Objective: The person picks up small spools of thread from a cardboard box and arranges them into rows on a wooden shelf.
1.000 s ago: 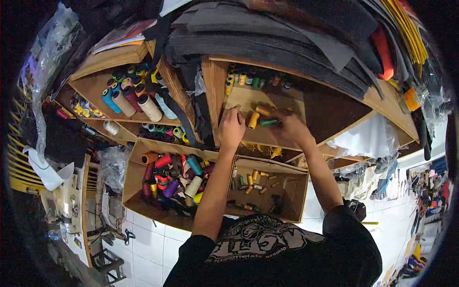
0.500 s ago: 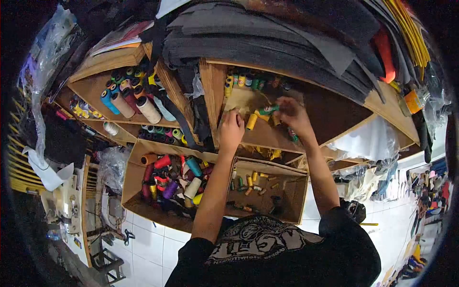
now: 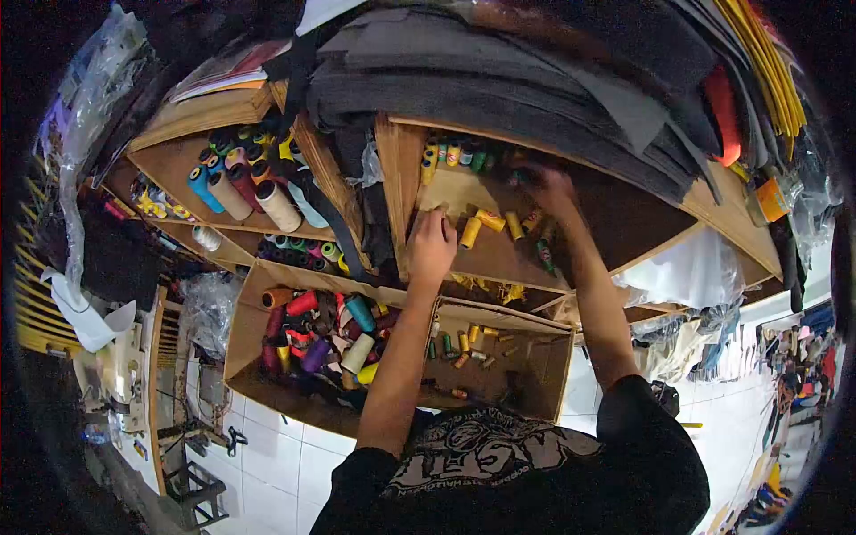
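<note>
My left hand (image 3: 432, 245) is at the left side of an open shelf compartment (image 3: 499, 263), fingers pinched together; whatever they hold is hidden. Further back, my right hand (image 3: 551, 192) is blurred, its fingertips around a small green thread spool (image 3: 516, 177) beside the back row. That row of small thread spools (image 3: 465, 154), yellow, white and green, stands upright against the rear left corner. Between my hands lie yellow spools (image 3: 489, 219), tipped on their sides. Green spools (image 3: 546, 254) lie under my right forearm.
Below the shelf, a cardboard box (image 3: 499, 314) holds small spools in one part and large coloured thread cones (image 3: 314, 354) in the other. More cones (image 3: 278, 205) fill the left compartment. Dark fabric sheets (image 3: 481, 76) are stacked on top. A wooden divider (image 3: 398, 192) stands left of my hand.
My right hand has moved back and slightly right with the green spool, from above the loose yellow spools to the rear row. My left hand has stayed nearly still.
</note>
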The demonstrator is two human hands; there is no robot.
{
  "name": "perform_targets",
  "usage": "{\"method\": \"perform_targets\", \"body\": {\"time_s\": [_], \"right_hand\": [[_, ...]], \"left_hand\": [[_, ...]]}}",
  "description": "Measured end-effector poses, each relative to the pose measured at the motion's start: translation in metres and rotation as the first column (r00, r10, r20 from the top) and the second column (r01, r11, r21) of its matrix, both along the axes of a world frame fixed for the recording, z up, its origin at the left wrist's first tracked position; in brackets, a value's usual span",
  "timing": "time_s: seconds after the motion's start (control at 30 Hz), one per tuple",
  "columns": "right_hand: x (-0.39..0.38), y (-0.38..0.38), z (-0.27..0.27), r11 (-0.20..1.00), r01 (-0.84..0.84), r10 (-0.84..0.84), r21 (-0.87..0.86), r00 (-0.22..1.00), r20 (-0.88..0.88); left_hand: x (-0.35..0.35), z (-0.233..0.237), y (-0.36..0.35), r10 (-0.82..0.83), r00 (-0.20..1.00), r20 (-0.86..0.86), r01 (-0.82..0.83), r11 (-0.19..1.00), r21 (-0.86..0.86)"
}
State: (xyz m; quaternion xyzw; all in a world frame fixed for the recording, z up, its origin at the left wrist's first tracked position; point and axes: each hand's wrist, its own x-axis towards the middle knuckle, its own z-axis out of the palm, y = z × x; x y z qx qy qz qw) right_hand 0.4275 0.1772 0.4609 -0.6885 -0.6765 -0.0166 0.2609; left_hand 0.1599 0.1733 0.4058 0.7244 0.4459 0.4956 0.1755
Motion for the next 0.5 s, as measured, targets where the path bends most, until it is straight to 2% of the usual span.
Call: {"method": "perform_targets", "body": {"time_s": [0.1,0.13,0.23,0.33,0.43,0.5], "right_hand": [[-0.012,0.016,0.011,0.933,0.241,-0.23,-0.268,0.971,0.071],[-0.003,0.027,0.003,0.941,0.232,-0.208,-0.246,0.971,0.119],[0.026,0.058,-0.042,0.954,0.239,-0.193,-0.183,0.952,0.237],[0.053,0.089,-0.092,0.94,0.337,-0.313,-0.05,0.912,0.266],[0.054,0.094,-0.093,0.939,0.344,-0.334,0.004,0.909,0.25],[0.051,0.094,-0.085,0.946,0.324,-0.317,0.01,0.916,0.246]], "left_hand": [[-0.001,0.0,-0.003,-0.003,0.999,-0.038,0.001,0.999,-0.044],[-0.001,0.003,-0.002,-0.001,0.998,-0.055,-0.002,0.998,-0.057],[0.0,-0.002,0.001,-0.036,0.998,0.045,0.036,0.999,-0.01],[-0.001,0.006,-0.005,0.021,0.997,-0.069,-0.029,0.993,-0.117],[-0.001,-0.007,0.0,0.018,0.998,-0.053,-0.018,1.0,0.001],[-0.003,0.004,-0.005,0.014,0.998,-0.068,-0.014,1.0,-0.006]]}}
